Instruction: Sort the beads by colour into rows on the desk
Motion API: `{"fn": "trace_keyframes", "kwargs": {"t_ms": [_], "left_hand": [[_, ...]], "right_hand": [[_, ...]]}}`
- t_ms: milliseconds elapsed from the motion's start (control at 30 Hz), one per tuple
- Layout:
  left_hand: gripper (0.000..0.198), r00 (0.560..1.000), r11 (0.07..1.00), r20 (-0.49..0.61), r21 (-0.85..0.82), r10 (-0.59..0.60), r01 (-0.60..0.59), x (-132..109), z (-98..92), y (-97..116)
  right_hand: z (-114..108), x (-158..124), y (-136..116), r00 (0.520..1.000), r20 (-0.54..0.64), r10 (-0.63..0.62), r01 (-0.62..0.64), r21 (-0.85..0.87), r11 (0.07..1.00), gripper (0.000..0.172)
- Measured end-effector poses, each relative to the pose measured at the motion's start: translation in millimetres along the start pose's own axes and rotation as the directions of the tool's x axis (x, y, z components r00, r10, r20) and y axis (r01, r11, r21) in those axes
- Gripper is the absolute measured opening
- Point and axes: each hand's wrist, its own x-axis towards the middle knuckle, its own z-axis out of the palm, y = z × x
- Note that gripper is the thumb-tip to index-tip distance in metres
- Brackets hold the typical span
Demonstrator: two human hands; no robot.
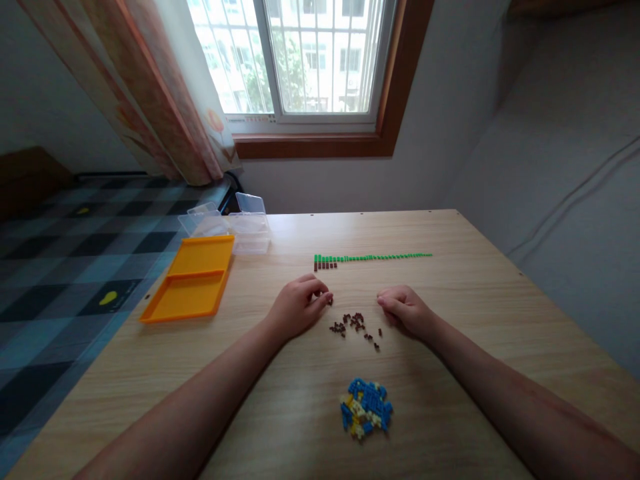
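My left hand [303,303] rests on the table with its fingertips pinched on a small brown brick [330,301]. Across from it, my right hand [406,310] lies with its fingers curled closed; what they hold, if anything, is hidden. Between and just below the hands is a loose scatter of brown bricks [357,321]. Beyond my left hand, a short row of brown bricks [326,265] lines up along the left part of a long row of green bricks [370,258], which stretches to the right.
A pile of blue, yellow and cream bricks [370,403] lies near me. At the left stands an orange two-part tray [200,275], with clear plastic boxes [251,233] behind it, lids raised. The wooden table [480,293] reaches toward the window wall; a checked bed [100,233] adjoins its left side.
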Motion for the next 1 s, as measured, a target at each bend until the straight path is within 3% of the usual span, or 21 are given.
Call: {"fn": "trace_keyframes", "kwargs": {"t_ms": [267,500,800,1000], "left_hand": [[0.039,0.991,0.986,-0.060,-0.120,-0.124,0.116,4,-1.6,-10],[0.041,0.975,0.975,-0.097,-0.111,-0.201,0.190,5,-0.9,-11],[0.039,0.965,0.972,-0.120,-0.048,-0.232,0.228,6,-0.2,-6],[0.039,0.948,0.963,-0.168,-0.063,-0.270,0.263,6,1.0,-9]], "right_hand": [[-2,3,-2,0.997,-0.071,0.026,-0.024,0.040,0.999,0.047],[3,7,-3,0.996,-0.080,0.042,-0.042,-0.001,0.999,0.019],[12,11,-6,0.993,-0.111,-0.034,0.022,-0.107,0.994,0.023],[14,6,-6,0.994,-0.093,-0.053,0.036,-0.172,0.984,0.034]]}}
